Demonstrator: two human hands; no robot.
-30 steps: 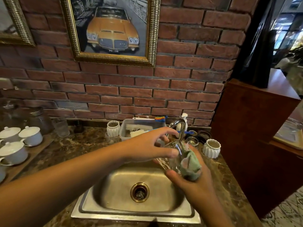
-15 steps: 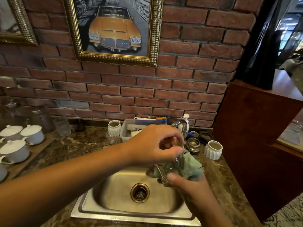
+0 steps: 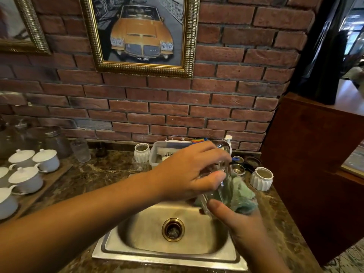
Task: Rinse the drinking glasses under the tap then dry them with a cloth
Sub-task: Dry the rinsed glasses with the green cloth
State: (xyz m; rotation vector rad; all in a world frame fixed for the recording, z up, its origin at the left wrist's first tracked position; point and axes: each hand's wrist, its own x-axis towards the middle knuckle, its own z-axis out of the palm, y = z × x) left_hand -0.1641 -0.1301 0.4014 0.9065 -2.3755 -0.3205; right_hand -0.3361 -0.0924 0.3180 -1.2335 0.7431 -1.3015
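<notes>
My left hand (image 3: 189, 172) comes over the glass (image 3: 213, 194) from above, fingers curled round it. My right hand (image 3: 240, 227) is below, thumb laid on the near side of the glass, gripping the green cloth (image 3: 243, 196) bunched against its far side. The glass is tilted, above the back right corner of the sink (image 3: 157, 255), just in front of the tap (image 3: 224, 147), whose curve shows over my left knuckles.

Below the glass the steel basin drops away to the drain (image 3: 173, 229). To my right there is only a narrow strip of worktop (image 3: 98, 174) between the sink's rim and the worktop's edge, and the wooden partition (image 3: 315, 164) stands near beyond it. To my left a stretch of worktop lies between the sink's rim and the wooden tray (image 3: 50, 183). At the back, a plastic tub (image 3: 156, 154) sits against the brick wall (image 3: 226, 107), just behind my left hand.

Counted: one glass in my hands, one cloth, and one tumbler (image 3: 80, 150) at the wall. There are two white ribbed pots, the left pot (image 3: 141, 152) beside the tub and the right pot (image 3: 262, 178) near the cloth. On the tray stand four lidded cups (image 3: 25, 179), with a fifth cut by the frame's edge.
</notes>
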